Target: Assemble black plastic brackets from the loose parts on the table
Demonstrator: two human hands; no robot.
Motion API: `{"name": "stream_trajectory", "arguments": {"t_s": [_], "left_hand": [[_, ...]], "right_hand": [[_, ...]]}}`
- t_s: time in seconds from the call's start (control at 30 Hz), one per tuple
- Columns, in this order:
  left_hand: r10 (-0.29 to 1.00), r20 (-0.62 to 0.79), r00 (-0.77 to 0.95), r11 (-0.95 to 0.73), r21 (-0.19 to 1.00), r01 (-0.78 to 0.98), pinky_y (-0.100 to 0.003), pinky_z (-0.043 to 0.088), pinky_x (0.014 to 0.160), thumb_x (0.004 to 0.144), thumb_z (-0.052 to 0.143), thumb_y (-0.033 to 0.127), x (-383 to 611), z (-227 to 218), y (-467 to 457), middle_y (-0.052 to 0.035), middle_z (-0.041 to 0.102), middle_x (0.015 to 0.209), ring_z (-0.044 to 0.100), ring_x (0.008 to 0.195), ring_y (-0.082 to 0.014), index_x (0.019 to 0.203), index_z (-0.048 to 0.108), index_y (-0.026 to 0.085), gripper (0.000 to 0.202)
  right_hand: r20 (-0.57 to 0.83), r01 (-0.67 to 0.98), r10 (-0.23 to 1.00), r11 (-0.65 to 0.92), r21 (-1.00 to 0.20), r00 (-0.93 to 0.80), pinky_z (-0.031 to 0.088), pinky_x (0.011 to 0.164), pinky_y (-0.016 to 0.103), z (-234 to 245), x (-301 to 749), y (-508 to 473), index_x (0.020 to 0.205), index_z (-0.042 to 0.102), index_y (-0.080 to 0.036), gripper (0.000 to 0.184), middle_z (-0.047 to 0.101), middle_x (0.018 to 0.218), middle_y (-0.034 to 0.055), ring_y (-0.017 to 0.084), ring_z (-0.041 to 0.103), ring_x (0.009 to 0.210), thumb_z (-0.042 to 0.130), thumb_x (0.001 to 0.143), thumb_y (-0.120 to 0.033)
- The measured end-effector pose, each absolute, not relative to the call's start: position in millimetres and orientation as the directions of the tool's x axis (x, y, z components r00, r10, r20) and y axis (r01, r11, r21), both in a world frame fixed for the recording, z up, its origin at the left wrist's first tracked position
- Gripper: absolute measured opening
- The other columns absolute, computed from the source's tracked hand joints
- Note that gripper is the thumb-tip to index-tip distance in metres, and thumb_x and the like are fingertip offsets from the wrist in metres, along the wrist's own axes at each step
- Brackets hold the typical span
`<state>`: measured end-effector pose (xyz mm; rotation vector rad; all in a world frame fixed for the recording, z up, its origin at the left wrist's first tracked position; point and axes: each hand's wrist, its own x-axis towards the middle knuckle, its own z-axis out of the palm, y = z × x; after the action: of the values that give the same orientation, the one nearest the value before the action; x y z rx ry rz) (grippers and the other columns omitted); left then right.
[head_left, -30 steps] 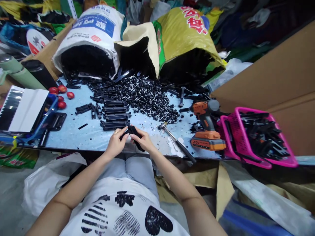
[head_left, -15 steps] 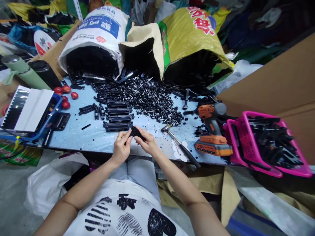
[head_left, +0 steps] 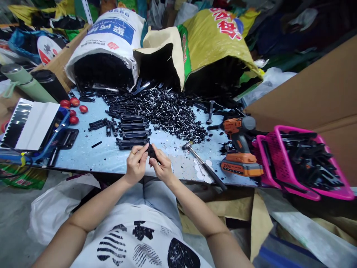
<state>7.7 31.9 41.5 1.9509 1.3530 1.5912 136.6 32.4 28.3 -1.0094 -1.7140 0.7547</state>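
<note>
Between my two hands is a small black plastic part [head_left: 151,152], partly covered by the fingers. My left hand [head_left: 136,163] pinches its left side, a ring on one finger. On the other side my right hand [head_left: 162,165] closes on the same part with thumb and fingers. Just beyond the hands lies a row of long black plastic pieces [head_left: 134,134], laid side by side. Behind them spreads a heap of small black parts with metal pins [head_left: 173,111]. A hammer [head_left: 205,163] rests on the table to the right of my right hand.
An orange cordless drill [head_left: 238,147] stands at the right, beside pink baskets [head_left: 275,149] of black parts. Open sacks [head_left: 212,44] line the back of the blue table [head_left: 92,158]. At the left are red fruits [head_left: 74,120], a blue tray [head_left: 65,121] and a green bottle [head_left: 26,83].
My right hand has turned more upright around the black part, and both hands have shifted slightly left. The things on the table stay put.
</note>
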Motion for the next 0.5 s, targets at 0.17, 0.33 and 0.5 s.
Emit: {"name": "stream_trajectory", "arguments": {"t_s": [0.17, 0.33, 0.5], "left_hand": [[0.787, 0.611, 0.088, -0.59, 0.703, 0.397, -0.027, 0.049, 0.077, 0.093, 0.043, 0.024, -5, 47, 38, -0.0072, 0.059, 0.095, 0.057, 0.086, -0.0139, 0.119, 0.06, 0.018, 0.031], [0.766, 0.623, 0.158, -0.635, 0.694, 0.339, -0.028, 0.049, 0.077, 0.093, 0.044, 0.023, -10, 49, 47, -0.0065, 0.059, 0.092, 0.057, 0.086, -0.014, 0.116, 0.061, 0.017, 0.029], [0.931, 0.347, 0.111, -0.364, 0.874, 0.321, -0.029, 0.052, 0.075, 0.091, 0.045, 0.032, -11, 28, 52, -0.0076, 0.057, 0.101, 0.059, 0.08, -0.0135, 0.121, 0.056, 0.02, 0.034]], "right_hand": [[0.45, 0.303, 0.887, 0.46, -0.835, -0.106, 0.054, 0.073, 0.037, 24, 132, 22, 0.143, 0.034, -0.03, 0.053, 0.059, 0.101, 0.0087, 0.02, 0.06, 0.084, 0.045, 0.092, -0.038], [0.462, 0.321, 0.887, 0.438, -0.84, -0.004, 0.053, 0.072, 0.033, 18, 125, 19, 0.143, 0.033, -0.027, 0.052, 0.059, 0.104, 0.0086, 0.017, 0.06, 0.081, 0.044, 0.093, -0.037], [0.31, 0.39, 0.924, 0.377, -0.84, -0.225, 0.052, 0.076, 0.031, 17, 137, 42, 0.14, 0.039, -0.023, 0.05, 0.061, 0.093, 0.0057, 0.014, 0.061, 0.077, 0.042, 0.094, -0.041]]}}
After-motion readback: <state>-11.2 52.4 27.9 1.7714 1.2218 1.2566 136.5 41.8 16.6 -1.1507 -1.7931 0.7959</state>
